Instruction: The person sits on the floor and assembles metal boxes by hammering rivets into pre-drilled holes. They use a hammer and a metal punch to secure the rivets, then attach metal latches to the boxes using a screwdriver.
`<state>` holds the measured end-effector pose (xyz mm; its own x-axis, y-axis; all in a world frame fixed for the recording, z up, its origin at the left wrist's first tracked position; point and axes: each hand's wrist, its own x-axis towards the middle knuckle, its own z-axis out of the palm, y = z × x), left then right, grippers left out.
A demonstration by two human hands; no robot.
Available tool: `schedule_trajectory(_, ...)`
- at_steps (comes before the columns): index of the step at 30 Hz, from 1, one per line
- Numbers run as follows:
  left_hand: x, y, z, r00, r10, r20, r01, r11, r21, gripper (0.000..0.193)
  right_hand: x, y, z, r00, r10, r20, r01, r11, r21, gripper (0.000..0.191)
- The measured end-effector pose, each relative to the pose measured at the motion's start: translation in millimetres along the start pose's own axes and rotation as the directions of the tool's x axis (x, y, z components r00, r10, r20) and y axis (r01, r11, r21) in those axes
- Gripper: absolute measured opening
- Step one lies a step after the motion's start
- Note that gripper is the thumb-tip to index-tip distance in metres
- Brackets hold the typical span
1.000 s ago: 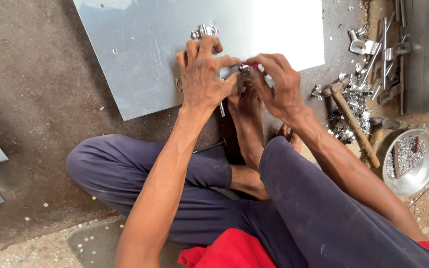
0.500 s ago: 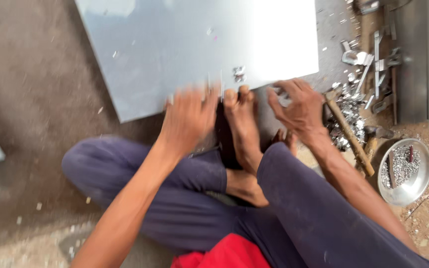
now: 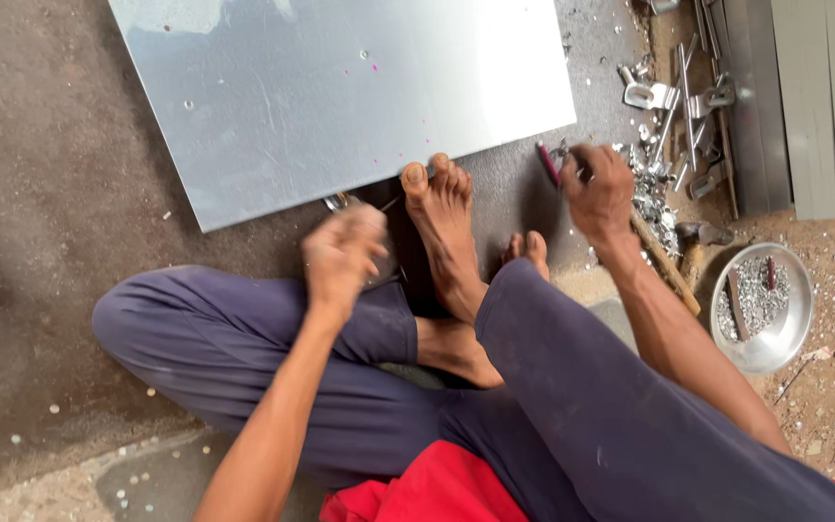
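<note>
A large grey metal sheet (image 3: pixel 340 97) lies flat on the floor in front of me. My bare foot (image 3: pixel 442 217) rests with its toes against the sheet's near edge. My left hand (image 3: pixel 345 253) is blurred above my left knee, fingers curled; I cannot see whether it holds anything. A small metal piece (image 3: pixel 338 202) lies just beyond it at the sheet's edge. My right hand (image 3: pixel 599 191) is off to the right of the sheet, closed on a thin pink-handled tool (image 3: pixel 546 162) beside a pile of metal hardware (image 3: pixel 651 198).
Metal brackets and rods (image 3: pixel 678 92) lie at the upper right, next to grey panels (image 3: pixel 804 97). A hammer with a wooden handle (image 3: pixel 674 261) lies beside a round steel bowl (image 3: pixel 792 329) of small screws. Grit is scattered on the floor.
Both hands have left the sheet. The left hand drew back toward my knee; the right hand moved right to the hardware pile and now grips a pink-handled tool. The small fitting is off the sheet.
</note>
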<state>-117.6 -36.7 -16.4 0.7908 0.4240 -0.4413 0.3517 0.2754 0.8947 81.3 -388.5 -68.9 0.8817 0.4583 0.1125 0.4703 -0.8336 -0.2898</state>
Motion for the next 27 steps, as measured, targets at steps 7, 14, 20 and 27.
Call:
schedule_trajectory(7,22,28,-22,0.966,-0.090,-0.241,-0.013,0.917,-0.398,0.045,17,-69,-40,0.844,0.454,0.285,-0.534,0.669,0.516,0.036)
schedule_trajectory(14,16,81,-19,0.977,0.113,-0.181,-0.169,0.928,-0.333,0.043,86,-57,-38,0.847,0.476,0.238,-0.293,0.043,0.955,0.040)
schedule_trajectory(20,10,35,4,0.991,0.075,-0.112,-0.121,0.863,-0.491,0.040,65,-34,1,0.838,0.441,0.321,-0.304,-0.111,0.946,0.044)
schedule_trajectory(27,18,-27,-1,0.995,0.067,-0.078,-0.103,0.697,-0.710,0.047,40,-45,-2,0.733,0.515,0.444,-0.403,-0.195,0.894,0.020)
